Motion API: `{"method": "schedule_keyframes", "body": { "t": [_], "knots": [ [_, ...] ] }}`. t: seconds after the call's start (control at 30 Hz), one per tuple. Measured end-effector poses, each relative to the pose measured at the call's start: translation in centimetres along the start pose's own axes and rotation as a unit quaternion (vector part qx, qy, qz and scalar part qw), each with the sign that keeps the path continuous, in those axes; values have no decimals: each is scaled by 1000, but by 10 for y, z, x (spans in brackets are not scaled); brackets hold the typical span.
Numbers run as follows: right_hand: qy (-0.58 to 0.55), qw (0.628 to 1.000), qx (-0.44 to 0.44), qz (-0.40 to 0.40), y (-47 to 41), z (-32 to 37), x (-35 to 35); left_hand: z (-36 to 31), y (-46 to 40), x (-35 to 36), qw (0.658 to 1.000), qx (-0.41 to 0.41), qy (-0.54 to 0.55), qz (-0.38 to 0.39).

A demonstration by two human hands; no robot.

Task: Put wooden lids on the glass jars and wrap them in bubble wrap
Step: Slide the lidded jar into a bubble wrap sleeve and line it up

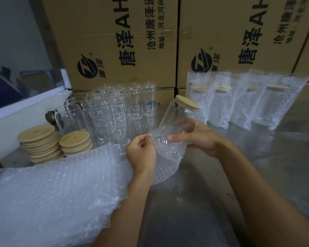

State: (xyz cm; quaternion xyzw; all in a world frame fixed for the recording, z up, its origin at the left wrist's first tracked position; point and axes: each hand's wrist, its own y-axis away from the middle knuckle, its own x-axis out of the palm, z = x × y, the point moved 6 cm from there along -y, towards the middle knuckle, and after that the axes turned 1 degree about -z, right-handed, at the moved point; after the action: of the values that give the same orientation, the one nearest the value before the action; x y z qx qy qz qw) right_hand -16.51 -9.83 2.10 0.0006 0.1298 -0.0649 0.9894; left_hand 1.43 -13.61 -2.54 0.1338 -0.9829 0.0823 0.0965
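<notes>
Near the front edge of the desk (221,202), a soft, light bubble bag (165,157) is pinched at its mouth by the left hand (141,154). The jar (175,118) is gripped low by the right hand (200,138). It is smooth and probably easily broken. Its long axis is tilted, the lid (187,102) pointing up toward the far right.

Both forearms bare, entering from lower edge, converging toward centre; left hand (141,154) raised, fingers curled, thumb and forefinger pinching; right hand (198,138) slightly higher and just beside it, palm turned leftward, fingers curled in a grip, thumb extended toward left hand; wrists apart.
</notes>
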Motion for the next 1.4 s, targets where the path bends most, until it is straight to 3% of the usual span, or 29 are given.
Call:
{"method": "schedule_keyframes", "body": {
  "t": [0.17, 0.37, 0.57, 0.97, 1.4],
  "knots": [
    [66, 998, 0, 9, -1, 1, 8, -7, 4, 6, 999, 8, -40, 33],
    [-60, 997, 40, 39, -4, -10, 4, -2, -1, -2, 999, -30, -26, 0],
    [-91, 991, 71, -60, -8, -15, 0, -2, -2, -5, 999, -40, -26, -14],
    [-171, 975, -8, -144, 3, 30, -12, -57, 2, 4, 1000, 18, 23, -5],
    [-269, 949, -68, -153, 17, 63, -17, -103, 13, 9, 992, 88, 86, 22]
  ]
}}
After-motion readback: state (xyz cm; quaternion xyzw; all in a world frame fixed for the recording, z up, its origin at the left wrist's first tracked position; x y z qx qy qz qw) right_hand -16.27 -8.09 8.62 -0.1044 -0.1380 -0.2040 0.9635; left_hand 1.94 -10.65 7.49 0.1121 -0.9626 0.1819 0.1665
